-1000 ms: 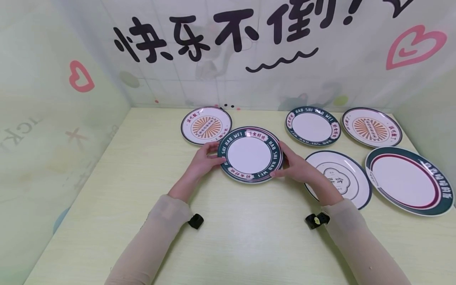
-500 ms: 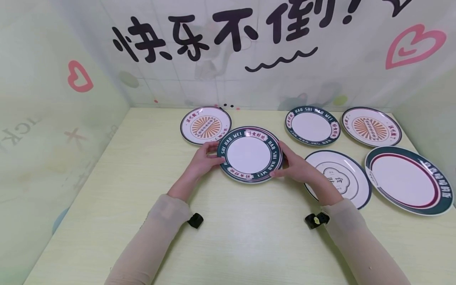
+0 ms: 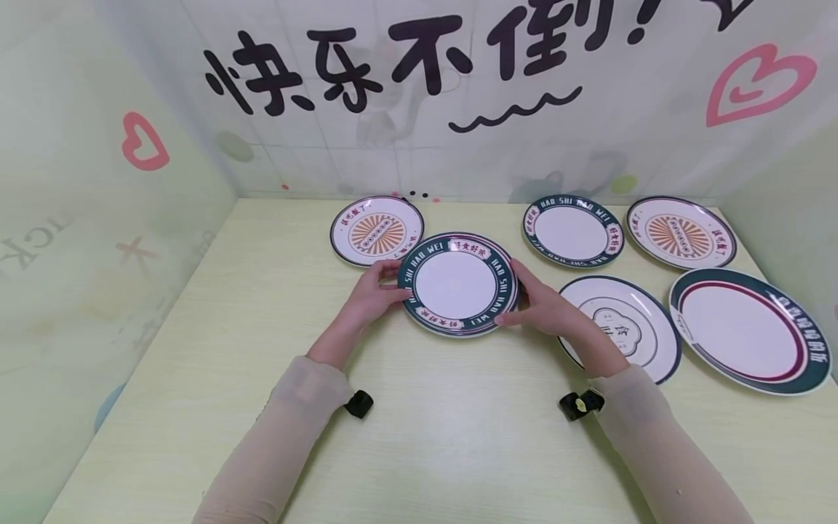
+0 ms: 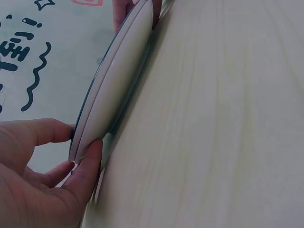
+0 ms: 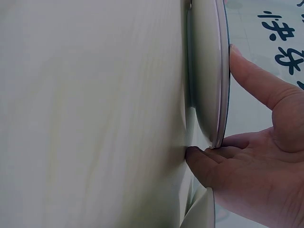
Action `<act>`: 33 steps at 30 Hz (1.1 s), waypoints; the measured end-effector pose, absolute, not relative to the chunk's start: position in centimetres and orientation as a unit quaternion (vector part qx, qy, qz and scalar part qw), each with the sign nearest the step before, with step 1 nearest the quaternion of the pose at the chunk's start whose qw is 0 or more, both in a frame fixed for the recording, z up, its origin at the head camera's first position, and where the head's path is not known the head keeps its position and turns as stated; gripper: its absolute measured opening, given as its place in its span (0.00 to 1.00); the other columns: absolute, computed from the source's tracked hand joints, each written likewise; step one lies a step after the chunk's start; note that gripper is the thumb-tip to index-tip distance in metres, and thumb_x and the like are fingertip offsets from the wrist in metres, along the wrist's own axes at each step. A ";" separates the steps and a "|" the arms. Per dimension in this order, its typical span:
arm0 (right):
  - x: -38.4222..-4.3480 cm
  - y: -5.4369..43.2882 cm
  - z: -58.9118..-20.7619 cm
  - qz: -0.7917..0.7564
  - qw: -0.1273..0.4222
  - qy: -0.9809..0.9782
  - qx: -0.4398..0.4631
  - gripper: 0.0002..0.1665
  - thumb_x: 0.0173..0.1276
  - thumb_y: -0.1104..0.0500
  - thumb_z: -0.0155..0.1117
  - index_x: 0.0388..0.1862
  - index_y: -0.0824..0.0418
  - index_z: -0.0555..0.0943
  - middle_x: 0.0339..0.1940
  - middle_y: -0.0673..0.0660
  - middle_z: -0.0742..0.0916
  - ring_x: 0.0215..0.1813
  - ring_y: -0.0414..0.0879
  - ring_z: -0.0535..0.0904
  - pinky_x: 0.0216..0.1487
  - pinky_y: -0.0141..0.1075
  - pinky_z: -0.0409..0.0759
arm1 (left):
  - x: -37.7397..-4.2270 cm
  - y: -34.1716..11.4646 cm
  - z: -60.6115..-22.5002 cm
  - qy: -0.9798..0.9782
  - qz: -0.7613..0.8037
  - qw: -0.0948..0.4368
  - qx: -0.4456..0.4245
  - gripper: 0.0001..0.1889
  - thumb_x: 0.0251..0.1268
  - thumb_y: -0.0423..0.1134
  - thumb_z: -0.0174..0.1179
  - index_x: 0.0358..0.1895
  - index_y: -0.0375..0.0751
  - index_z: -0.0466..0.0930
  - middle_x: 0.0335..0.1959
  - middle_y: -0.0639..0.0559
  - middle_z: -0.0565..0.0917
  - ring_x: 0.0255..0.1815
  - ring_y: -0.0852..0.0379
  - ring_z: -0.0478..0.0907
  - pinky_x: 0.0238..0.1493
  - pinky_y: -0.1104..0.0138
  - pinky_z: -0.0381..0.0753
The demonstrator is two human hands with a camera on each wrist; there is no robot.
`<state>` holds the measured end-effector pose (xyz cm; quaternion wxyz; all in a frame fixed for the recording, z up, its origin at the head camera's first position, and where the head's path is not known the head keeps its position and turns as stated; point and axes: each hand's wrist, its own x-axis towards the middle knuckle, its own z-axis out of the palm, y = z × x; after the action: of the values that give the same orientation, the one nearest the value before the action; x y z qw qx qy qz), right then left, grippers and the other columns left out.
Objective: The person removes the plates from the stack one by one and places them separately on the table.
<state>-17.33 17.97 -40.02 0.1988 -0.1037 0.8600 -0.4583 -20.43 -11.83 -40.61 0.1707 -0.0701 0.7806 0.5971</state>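
In the head view, a round plate (image 3: 457,286) with a dark green lettered rim sits at mid-table, held between both hands. A second rim shows directly under it in the wrist views, so two plates (image 4: 107,80) are stacked. My left hand (image 3: 369,295) grips the left edge, fingers and thumb around the rim. My right hand (image 3: 542,306) holds the right edge, its thumb on the rim and its fingers beneath, close to the table in the right wrist view. A white plate with an orange sunburst (image 3: 377,231) lies just behind the left hand.
To the right lie a green-rimmed plate (image 3: 573,231), another sunburst plate (image 3: 681,233), a white plate with a central emblem (image 3: 615,329), partly hidden by the right forearm, and a large oval green-rimmed plate (image 3: 746,331). A printed wall (image 3: 419,160) bounds the table's back.
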 end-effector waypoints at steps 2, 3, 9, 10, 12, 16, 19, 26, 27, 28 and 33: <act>-17.4 18.0 -40.1 -0.456 0.198 0.861 -0.106 0.67 0.61 0.57 0.74 0.83 0.57 0.35 0.84 0.64 0.49 0.83 0.62 0.44 0.84 0.56 0.43 | -20.4 -11.8 -40.5 0.781 0.596 0.172 -0.070 0.34 0.63 0.25 0.62 0.73 0.41 0.62 0.71 0.42 0.69 0.65 0.44 0.75 0.58 0.60 0.85; -17.4 18.0 -40.1 -0.455 0.198 0.861 -0.107 0.67 0.61 0.57 0.74 0.83 0.57 0.35 0.84 0.64 0.49 0.83 0.62 0.43 0.84 0.56 0.43 | -20.4 -11.8 -40.5 0.782 0.595 0.172 -0.070 0.34 0.63 0.25 0.62 0.73 0.41 0.62 0.71 0.42 0.69 0.65 0.44 0.75 0.58 0.60 0.85; -17.4 18.0 -40.1 -0.449 0.199 0.865 -0.102 0.68 0.61 0.56 0.74 0.83 0.57 0.35 0.84 0.63 0.48 0.84 0.62 0.42 0.84 0.56 0.42 | -20.5 -11.7 -40.4 0.781 0.594 0.176 -0.075 0.33 0.64 0.25 0.60 0.73 0.42 0.62 0.71 0.43 0.69 0.64 0.45 0.76 0.58 0.60 0.85; -17.4 18.0 -40.1 -0.449 0.199 0.865 -0.101 0.68 0.61 0.56 0.74 0.83 0.57 0.35 0.84 0.63 0.47 0.84 0.62 0.42 0.84 0.56 0.42 | -20.6 -11.7 -40.4 0.781 0.595 0.175 -0.075 0.33 0.64 0.25 0.60 0.72 0.42 0.62 0.71 0.43 0.69 0.63 0.45 0.76 0.58 0.60 0.85; -17.4 18.0 -40.1 -0.448 0.200 0.865 -0.099 0.68 0.61 0.55 0.74 0.83 0.57 0.34 0.84 0.63 0.47 0.84 0.61 0.41 0.84 0.56 0.42 | -20.7 -11.6 -40.4 0.781 0.595 0.175 -0.075 0.33 0.64 0.25 0.59 0.72 0.41 0.62 0.71 0.43 0.69 0.62 0.45 0.76 0.58 0.60 0.85; -17.4 18.0 -40.1 -0.448 0.202 0.866 -0.096 0.68 0.61 0.55 0.74 0.83 0.57 0.34 0.84 0.62 0.46 0.84 0.61 0.39 0.84 0.55 0.40 | -20.8 -11.7 -40.5 0.781 0.596 0.172 -0.075 0.32 0.65 0.25 0.58 0.72 0.40 0.63 0.70 0.42 0.69 0.59 0.46 0.76 0.57 0.60 0.85; -17.4 18.0 -40.1 -0.446 0.203 0.867 -0.093 0.68 0.61 0.56 0.74 0.83 0.57 0.35 0.84 0.62 0.46 0.84 0.60 0.39 0.84 0.55 0.40 | -20.8 -11.7 -40.5 0.780 0.597 0.172 -0.074 0.31 0.66 0.25 0.56 0.72 0.40 0.63 0.70 0.42 0.70 0.58 0.46 0.76 0.57 0.60 0.85; -17.3 17.8 -39.9 -0.441 0.205 0.869 -0.090 0.67 0.61 0.56 0.74 0.83 0.58 0.35 0.85 0.61 0.46 0.84 0.59 0.38 0.84 0.55 0.41 | -20.7 -12.4 -40.0 0.790 0.584 0.174 -0.068 0.29 0.69 0.28 0.53 0.73 0.39 0.63 0.70 0.41 0.71 0.60 0.46 0.76 0.57 0.61 0.86; -17.3 17.8 -39.9 -0.440 0.205 0.870 -0.090 0.67 0.61 0.56 0.74 0.83 0.58 0.35 0.85 0.61 0.45 0.84 0.59 0.38 0.84 0.54 0.41 | -20.7 -12.5 -39.9 0.792 0.581 0.175 -0.067 0.29 0.69 0.28 0.53 0.73 0.39 0.63 0.70 0.40 0.71 0.60 0.46 0.76 0.57 0.61 0.86; -17.3 17.8 -39.9 -0.440 0.203 0.870 -0.091 0.67 0.61 0.56 0.74 0.83 0.58 0.35 0.85 0.61 0.45 0.85 0.59 0.38 0.84 0.54 0.40 | -20.7 -12.6 -39.8 0.794 0.578 0.175 -0.065 0.29 0.69 0.28 0.53 0.73 0.39 0.63 0.70 0.40 0.71 0.60 0.46 0.76 0.57 0.61 0.86; -17.3 17.8 -40.0 -0.442 0.199 0.869 -0.098 0.68 0.61 0.56 0.74 0.83 0.60 0.35 0.84 0.62 0.45 0.84 0.59 0.37 0.84 0.54 0.40 | -20.8 -13.2 -39.5 0.803 0.567 0.171 -0.061 0.29 0.70 0.29 0.52 0.73 0.39 0.63 0.71 0.41 0.71 0.62 0.45 0.76 0.57 0.60 0.85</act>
<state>-17.29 17.84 -39.98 0.1993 -0.0979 0.8689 -0.4425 -20.80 -13.21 -39.51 0.1711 -0.0613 0.8033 0.5671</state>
